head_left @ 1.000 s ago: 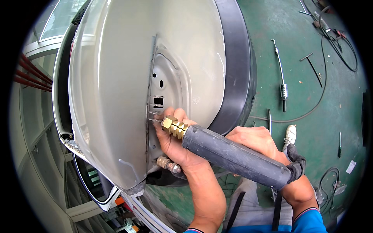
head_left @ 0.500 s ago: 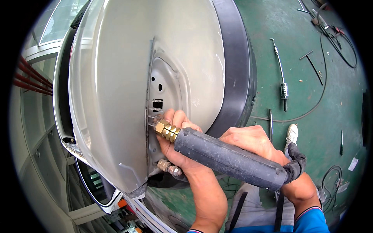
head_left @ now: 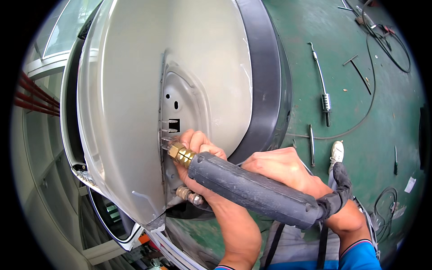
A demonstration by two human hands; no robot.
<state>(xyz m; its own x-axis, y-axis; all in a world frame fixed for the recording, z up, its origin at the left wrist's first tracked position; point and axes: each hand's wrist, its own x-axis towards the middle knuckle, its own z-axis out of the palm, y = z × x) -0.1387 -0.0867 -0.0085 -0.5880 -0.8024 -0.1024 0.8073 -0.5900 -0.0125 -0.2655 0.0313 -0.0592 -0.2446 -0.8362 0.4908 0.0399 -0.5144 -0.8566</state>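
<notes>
Head cam, welding gun (head_left: 252, 191) w/ brass tip upper-left at panel (head_left: 135, 112), both hands gripping it: left hand (head_left: 198, 153), right hand (head_left: 283, 168).

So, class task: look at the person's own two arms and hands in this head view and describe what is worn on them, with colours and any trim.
Both hands are bare, with no gloves, rings or watch in view. The left hand leads to a bare forearm, with only a sliver of dark cuff at the lower edge. The right hand has a bare wrist, then a bright blue sleeve with a dark cuff edged in a thin red and white line.
</notes>
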